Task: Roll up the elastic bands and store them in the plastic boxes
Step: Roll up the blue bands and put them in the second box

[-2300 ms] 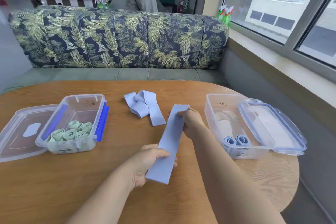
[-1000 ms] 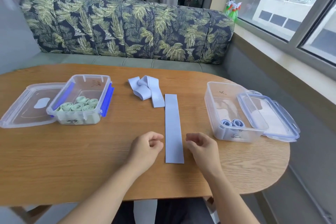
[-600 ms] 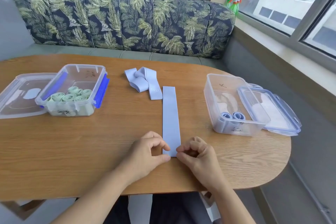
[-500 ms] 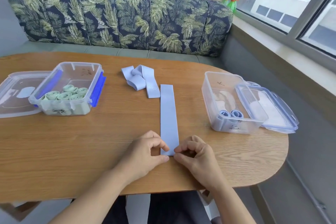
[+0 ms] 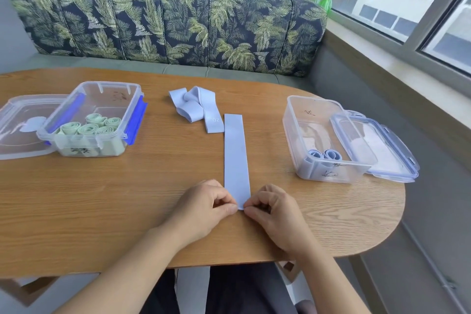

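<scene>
Band [image 5: 235, 155] end (flat) between left hand [image 5: 204, 206], right hand [image 5: 275, 211]

A lounge-style seating nook: a leaf-print sofa [image 5: 178, 20] backs an oval wooden surface [image 5: 76, 199] beside a window [image 5: 433, 15] overlooking city buildings [image 5: 387, 0].

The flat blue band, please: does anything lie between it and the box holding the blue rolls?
Nothing visible does. The left hand and right hand pinch the band at its near end; only bare table lies before the open box, its lid beyond.
</scene>
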The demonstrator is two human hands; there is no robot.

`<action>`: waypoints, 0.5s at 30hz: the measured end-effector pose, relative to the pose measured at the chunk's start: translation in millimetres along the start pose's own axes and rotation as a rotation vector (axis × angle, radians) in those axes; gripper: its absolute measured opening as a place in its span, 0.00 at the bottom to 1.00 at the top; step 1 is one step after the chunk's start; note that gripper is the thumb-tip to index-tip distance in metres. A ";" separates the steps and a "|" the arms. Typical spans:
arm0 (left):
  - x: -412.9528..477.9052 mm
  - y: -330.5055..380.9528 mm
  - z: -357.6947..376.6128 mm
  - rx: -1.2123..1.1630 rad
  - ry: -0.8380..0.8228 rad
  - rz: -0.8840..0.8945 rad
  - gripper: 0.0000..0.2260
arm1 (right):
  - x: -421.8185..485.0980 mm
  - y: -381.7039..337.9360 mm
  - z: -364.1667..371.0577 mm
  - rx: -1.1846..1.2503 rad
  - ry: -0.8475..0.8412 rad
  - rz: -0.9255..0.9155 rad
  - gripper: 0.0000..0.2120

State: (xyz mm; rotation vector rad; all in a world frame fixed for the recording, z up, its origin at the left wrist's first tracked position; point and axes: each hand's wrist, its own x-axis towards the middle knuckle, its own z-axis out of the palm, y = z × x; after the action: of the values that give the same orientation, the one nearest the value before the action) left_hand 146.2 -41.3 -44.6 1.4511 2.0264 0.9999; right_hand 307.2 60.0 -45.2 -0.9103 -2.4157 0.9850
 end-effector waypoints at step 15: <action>6.3 5.3 -6.8 0.000 -0.030 -0.092 0.07 | 42.2 -20.8 -29.6 -0.053 -0.381 0.296 0.09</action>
State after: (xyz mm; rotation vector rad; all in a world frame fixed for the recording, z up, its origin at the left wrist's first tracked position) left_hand 142.3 -36.4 -35.9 1.3520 2.0517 0.9349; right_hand 284.4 91.9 -5.8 -1.2210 -2.6775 1.3078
